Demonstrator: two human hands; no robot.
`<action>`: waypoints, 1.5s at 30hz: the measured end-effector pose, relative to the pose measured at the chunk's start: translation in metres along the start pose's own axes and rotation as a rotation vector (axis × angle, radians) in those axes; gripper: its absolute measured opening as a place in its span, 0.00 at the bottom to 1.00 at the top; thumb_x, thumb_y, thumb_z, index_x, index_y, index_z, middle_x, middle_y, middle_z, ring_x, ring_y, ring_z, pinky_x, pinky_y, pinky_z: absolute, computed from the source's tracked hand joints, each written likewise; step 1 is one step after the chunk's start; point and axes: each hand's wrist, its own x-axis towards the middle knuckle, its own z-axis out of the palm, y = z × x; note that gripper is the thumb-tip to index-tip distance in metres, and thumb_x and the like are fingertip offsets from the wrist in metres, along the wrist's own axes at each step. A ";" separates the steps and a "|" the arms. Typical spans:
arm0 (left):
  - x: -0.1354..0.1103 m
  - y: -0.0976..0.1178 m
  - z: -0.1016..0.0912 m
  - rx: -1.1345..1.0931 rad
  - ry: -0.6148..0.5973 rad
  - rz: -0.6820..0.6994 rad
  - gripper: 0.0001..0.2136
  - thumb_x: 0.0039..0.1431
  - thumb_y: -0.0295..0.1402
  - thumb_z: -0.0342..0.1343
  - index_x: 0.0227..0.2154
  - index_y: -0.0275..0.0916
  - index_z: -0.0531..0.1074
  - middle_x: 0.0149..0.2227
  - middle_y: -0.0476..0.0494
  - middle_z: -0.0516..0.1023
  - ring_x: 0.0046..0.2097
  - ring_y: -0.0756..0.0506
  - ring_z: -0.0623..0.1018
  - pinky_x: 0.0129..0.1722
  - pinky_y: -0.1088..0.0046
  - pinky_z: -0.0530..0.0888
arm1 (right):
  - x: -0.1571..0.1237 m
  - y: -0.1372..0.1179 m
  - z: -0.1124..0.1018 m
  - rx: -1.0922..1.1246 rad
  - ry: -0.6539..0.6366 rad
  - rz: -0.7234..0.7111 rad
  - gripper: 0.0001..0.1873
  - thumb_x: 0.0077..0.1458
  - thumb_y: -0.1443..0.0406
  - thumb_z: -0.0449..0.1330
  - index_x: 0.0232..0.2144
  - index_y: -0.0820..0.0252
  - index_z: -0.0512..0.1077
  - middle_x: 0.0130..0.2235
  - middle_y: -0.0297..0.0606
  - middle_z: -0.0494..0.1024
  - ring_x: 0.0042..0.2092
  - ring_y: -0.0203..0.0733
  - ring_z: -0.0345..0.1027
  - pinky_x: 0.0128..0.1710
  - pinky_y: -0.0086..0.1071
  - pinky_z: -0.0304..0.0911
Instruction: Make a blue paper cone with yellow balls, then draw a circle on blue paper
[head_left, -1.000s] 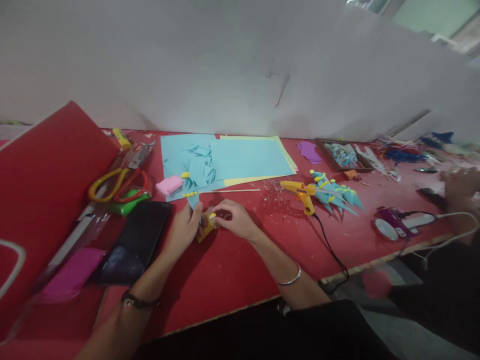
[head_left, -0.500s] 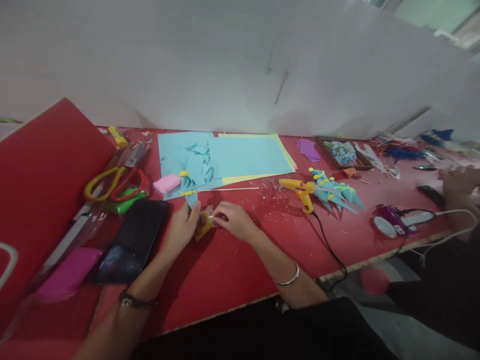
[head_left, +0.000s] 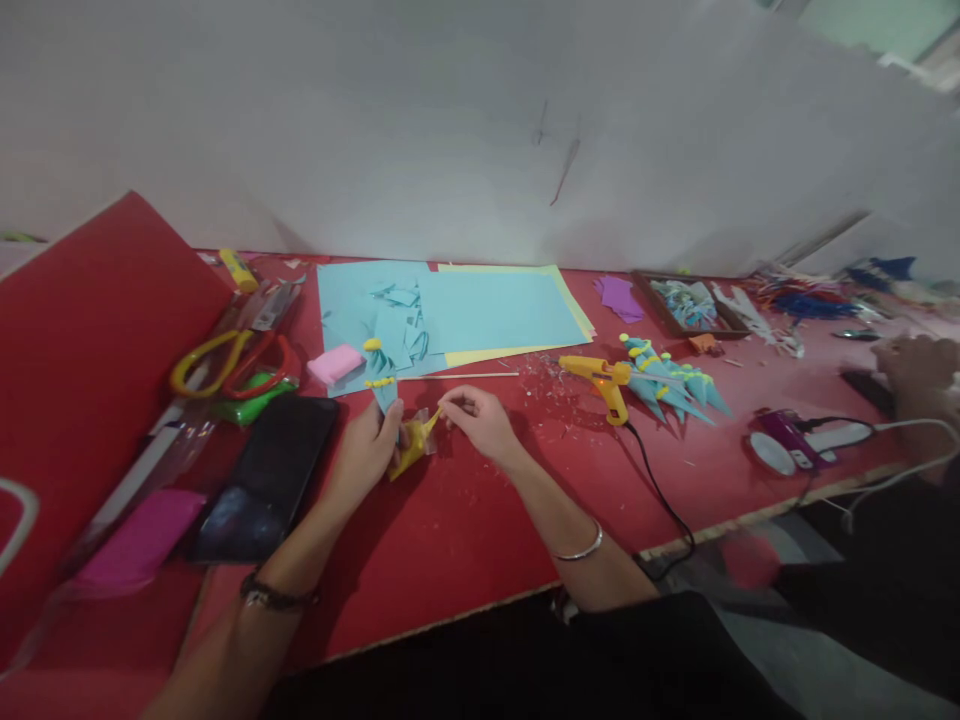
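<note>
Yellow lump, L hand fingers gripping it, R hand raised, fingers pinching its strand

Red table: blue paper sheets, glue gun, paper cones, scissors, phone, pink block.

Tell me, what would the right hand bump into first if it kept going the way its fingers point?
Probably the yellow piece it is pinching, then the left hand just behind it. The right hand points leftward at them; depth is a little unclear.
</note>
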 end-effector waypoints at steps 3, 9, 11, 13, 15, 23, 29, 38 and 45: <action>0.000 -0.001 0.000 -0.016 -0.001 0.012 0.17 0.59 0.42 0.39 0.19 0.40 0.59 0.11 0.55 0.65 0.13 0.52 0.67 0.16 0.79 0.63 | 0.000 0.003 -0.003 -0.063 -0.089 0.003 0.07 0.47 0.67 0.56 0.30 0.62 0.72 0.32 0.37 0.76 0.32 0.34 0.69 0.37 0.31 0.66; 0.000 0.000 0.000 -0.042 -0.001 -0.003 0.17 0.58 0.43 0.40 0.19 0.40 0.59 0.11 0.55 0.65 0.12 0.52 0.67 0.14 0.80 0.62 | -0.002 0.000 -0.008 -0.397 -0.069 -0.144 0.11 0.51 0.72 0.54 0.34 0.60 0.75 0.37 0.41 0.78 0.38 0.37 0.70 0.41 0.34 0.64; 0.000 0.001 0.000 -0.049 0.000 -0.004 0.16 0.58 0.43 0.40 0.19 0.40 0.59 0.10 0.55 0.64 0.12 0.53 0.66 0.14 0.80 0.62 | -0.002 -0.002 -0.009 -0.451 -0.080 -0.152 0.09 0.51 0.72 0.55 0.32 0.60 0.76 0.34 0.40 0.78 0.36 0.37 0.70 0.40 0.33 0.65; -0.001 0.001 0.000 -0.049 0.003 0.000 0.16 0.58 0.42 0.40 0.19 0.40 0.59 0.10 0.56 0.64 0.12 0.53 0.66 0.15 0.80 0.62 | -0.003 -0.003 -0.009 -0.422 -0.088 -0.134 0.07 0.50 0.70 0.57 0.30 0.60 0.75 0.32 0.38 0.78 0.34 0.36 0.71 0.38 0.32 0.66; -0.001 0.001 0.000 -0.046 0.004 0.004 0.16 0.58 0.42 0.40 0.19 0.40 0.59 0.10 0.56 0.64 0.12 0.53 0.66 0.15 0.79 0.62 | -0.004 -0.004 -0.009 -0.335 -0.084 -0.101 0.05 0.50 0.69 0.57 0.28 0.61 0.74 0.29 0.37 0.77 0.32 0.35 0.71 0.36 0.31 0.67; 0.000 -0.002 0.002 -0.056 -0.009 0.002 0.16 0.58 0.43 0.40 0.20 0.40 0.59 0.11 0.56 0.64 0.13 0.52 0.66 0.15 0.79 0.62 | 0.000 0.006 -0.006 -0.055 -0.049 0.057 0.10 0.51 0.69 0.55 0.36 0.62 0.74 0.34 0.38 0.78 0.33 0.35 0.73 0.39 0.34 0.70; 0.000 0.000 0.001 -0.066 -0.011 0.001 0.15 0.58 0.43 0.40 0.21 0.40 0.59 0.12 0.56 0.66 0.12 0.53 0.66 0.14 0.79 0.62 | 0.004 0.006 -0.006 0.148 -0.050 0.200 0.09 0.52 0.71 0.53 0.32 0.61 0.74 0.34 0.37 0.78 0.34 0.33 0.73 0.42 0.34 0.69; -0.001 0.002 0.000 -0.073 -0.017 0.001 0.15 0.58 0.42 0.40 0.20 0.40 0.59 0.11 0.56 0.64 0.12 0.53 0.66 0.14 0.80 0.62 | -0.001 -0.003 -0.007 0.055 0.020 0.158 0.07 0.46 0.63 0.59 0.23 0.62 0.70 0.20 0.31 0.72 0.21 0.29 0.66 0.22 0.24 0.64; -0.001 0.001 0.000 -0.091 -0.018 0.002 0.14 0.57 0.42 0.40 0.21 0.40 0.58 0.14 0.55 0.66 0.13 0.53 0.66 0.14 0.79 0.62 | 0.003 0.002 -0.008 0.084 0.003 0.141 0.09 0.49 0.69 0.55 0.35 0.62 0.72 0.31 0.37 0.77 0.31 0.32 0.72 0.36 0.29 0.68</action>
